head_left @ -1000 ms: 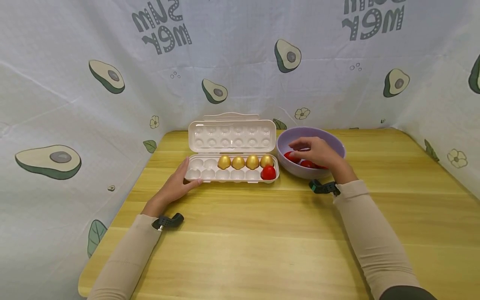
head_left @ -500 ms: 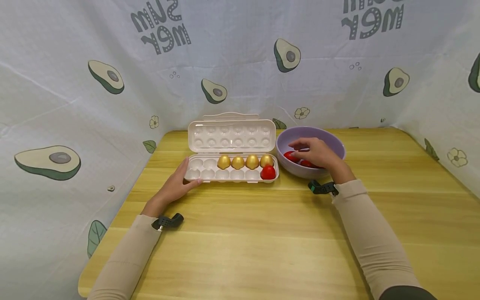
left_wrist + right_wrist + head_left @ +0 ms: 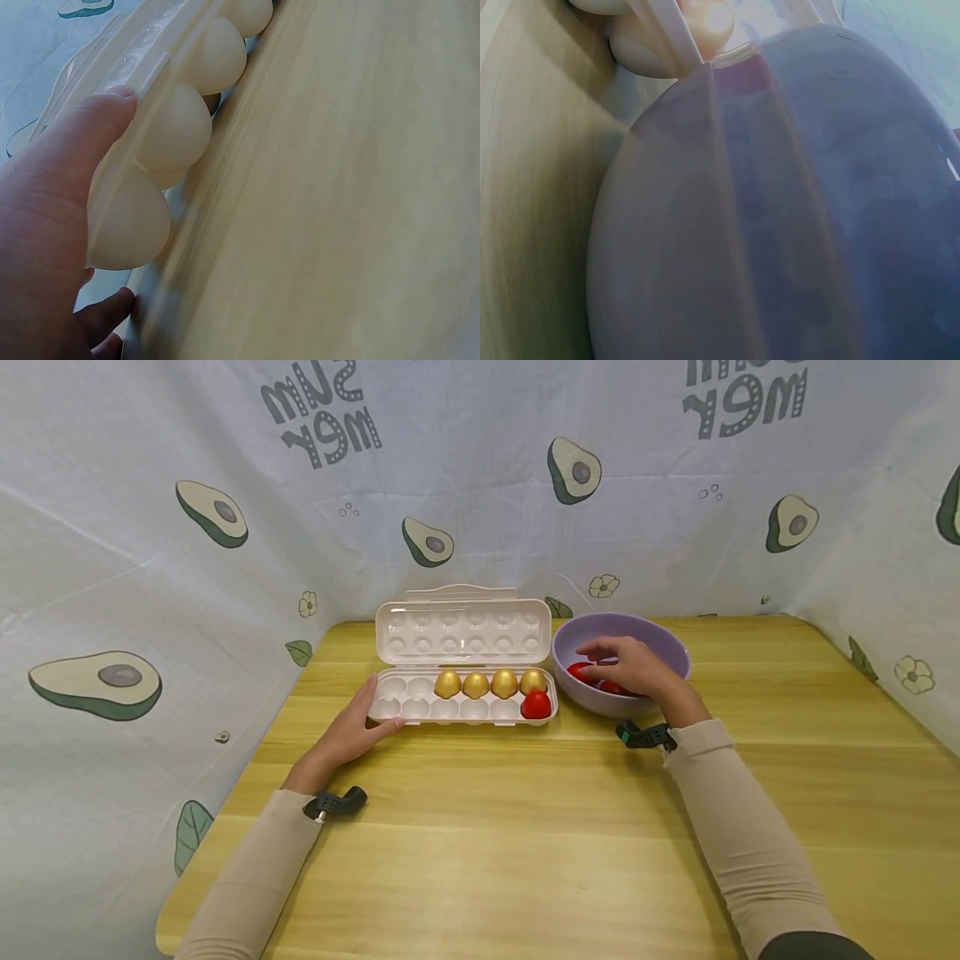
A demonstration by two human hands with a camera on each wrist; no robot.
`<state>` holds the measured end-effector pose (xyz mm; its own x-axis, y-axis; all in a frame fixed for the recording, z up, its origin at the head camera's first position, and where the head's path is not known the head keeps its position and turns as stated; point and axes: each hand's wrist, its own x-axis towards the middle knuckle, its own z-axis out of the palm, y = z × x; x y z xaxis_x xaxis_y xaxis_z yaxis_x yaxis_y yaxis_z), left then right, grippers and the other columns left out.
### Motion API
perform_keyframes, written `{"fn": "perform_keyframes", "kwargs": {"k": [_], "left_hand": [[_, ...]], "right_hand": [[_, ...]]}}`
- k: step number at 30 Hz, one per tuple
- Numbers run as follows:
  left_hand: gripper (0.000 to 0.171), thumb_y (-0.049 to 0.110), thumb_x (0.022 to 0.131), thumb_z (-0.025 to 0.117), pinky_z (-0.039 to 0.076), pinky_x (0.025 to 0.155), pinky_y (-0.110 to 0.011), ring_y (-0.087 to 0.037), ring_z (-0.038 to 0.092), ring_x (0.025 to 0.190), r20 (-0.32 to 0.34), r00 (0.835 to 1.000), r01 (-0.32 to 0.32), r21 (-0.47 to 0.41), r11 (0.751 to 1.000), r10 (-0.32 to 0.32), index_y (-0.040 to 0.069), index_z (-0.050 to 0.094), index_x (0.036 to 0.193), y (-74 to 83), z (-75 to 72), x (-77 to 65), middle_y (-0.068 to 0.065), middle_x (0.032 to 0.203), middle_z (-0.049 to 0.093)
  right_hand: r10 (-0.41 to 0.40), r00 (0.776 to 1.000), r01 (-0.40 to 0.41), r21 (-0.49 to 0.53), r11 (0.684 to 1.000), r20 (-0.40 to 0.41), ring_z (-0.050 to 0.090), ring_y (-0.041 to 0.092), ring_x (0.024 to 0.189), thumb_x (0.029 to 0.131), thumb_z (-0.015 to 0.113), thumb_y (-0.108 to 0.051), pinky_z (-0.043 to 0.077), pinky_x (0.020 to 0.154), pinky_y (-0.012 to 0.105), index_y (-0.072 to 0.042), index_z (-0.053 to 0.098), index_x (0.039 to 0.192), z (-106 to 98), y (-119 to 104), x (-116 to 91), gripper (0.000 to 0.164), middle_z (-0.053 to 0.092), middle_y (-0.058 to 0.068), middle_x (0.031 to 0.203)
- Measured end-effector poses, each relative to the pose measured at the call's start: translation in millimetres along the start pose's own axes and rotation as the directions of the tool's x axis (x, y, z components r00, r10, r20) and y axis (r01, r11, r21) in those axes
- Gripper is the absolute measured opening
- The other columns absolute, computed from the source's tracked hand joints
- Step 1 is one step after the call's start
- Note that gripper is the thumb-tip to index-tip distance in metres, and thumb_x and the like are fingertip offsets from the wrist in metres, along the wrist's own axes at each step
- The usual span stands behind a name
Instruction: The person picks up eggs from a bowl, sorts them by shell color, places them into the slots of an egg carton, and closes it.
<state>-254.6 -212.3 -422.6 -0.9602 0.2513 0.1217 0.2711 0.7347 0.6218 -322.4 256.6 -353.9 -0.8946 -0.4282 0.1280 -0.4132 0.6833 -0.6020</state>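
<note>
An open plastic egg carton (image 3: pixel 459 711) holds several gold eggs (image 3: pixel 476 685) in its back row and one red egg (image 3: pixel 536 704) at the right end of the front row. My left hand (image 3: pixel 352 727) grips the carton's left end; in the left wrist view its thumb (image 3: pixel 97 124) presses the front rim. Inside the purple bowl (image 3: pixel 667 647) lie red eggs (image 3: pixel 579 673). My right hand (image 3: pixel 630 664) reaches in over them, fingers loosely bent, its thumb overlapping the leftmost egg. The right wrist view shows the bowl's outer wall (image 3: pixel 667 225), with the hand hidden.
The carton's lid (image 3: pixel 463 643) stands raised behind its tray, close to the printed cloth (image 3: pixel 495 552) backdrop. The bowl is right beside the carton's right end. Wooden tabletop (image 3: pixel 510 827) stretches in front of both.
Barely anything differs: my right hand has shifted very slightly over the bowl. The left hand, the carton and its eggs stay as they were.
</note>
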Motion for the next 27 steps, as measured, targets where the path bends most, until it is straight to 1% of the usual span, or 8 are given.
{"fn": "perform_keyframes", "kwargs": {"k": [11, 18, 27], "left_hand": [[0.1, 0.052, 0.09, 0.061, 0.013, 0.116, -0.051, -0.032, 0.009, 0.146, 0.001, 1.0, 0.003, -0.005, 1.0, -0.003, 0.005, 0.002, 0.155, 1.5, -0.3, 0.1, -0.012, 0.161, 0.004], [0.1, 0.052, 0.09, 0.061, 0.013, 0.116, -0.051, -0.031, 0.009, 0.147, 0.003, 1.0, 0.003, 0.0, 1.0, -0.003, 0.005, 0.002, 0.155, 1.2, -0.3, 0.4, -0.012, 0.161, 0.004], [0.1, 0.052, 0.09, 0.061, 0.013, 0.116, -0.05, -0.031, 0.009, 0.146, 0.003, 1.0, -0.001, 0.004, 1.0, 0.001, 0.004, 0.002, 0.155, 1.3, -0.4, 0.4, -0.012, 0.161, 0.004]], "right_hand": [[-0.002, 1.0, 0.002, 0.002, 1.0, 0.005, 0.057, 0.038, 0.116, 0.091, 0.069, -0.02, 0.044, 0.099, 0.051, -0.005, 0.061, 0.127, -0.3, -1.6, -0.8, 0.04, 0.064, 0.019, 0.12], [-0.008, 1.0, 0.008, -0.001, 1.0, 0.028, 0.058, 0.036, 0.114, 0.09, 0.069, -0.019, 0.044, 0.098, 0.051, -0.004, 0.062, 0.126, -0.1, -2.4, -0.6, 0.039, 0.065, 0.019, 0.119], [-0.03, 0.998, 0.032, -0.032, 0.999, 0.052, 0.06, 0.03, 0.108, 0.089, 0.07, -0.015, 0.045, 0.096, 0.047, -0.003, 0.064, 0.123, 2.4, 0.0, 0.0, 0.037, 0.067, 0.016, 0.115]]}}
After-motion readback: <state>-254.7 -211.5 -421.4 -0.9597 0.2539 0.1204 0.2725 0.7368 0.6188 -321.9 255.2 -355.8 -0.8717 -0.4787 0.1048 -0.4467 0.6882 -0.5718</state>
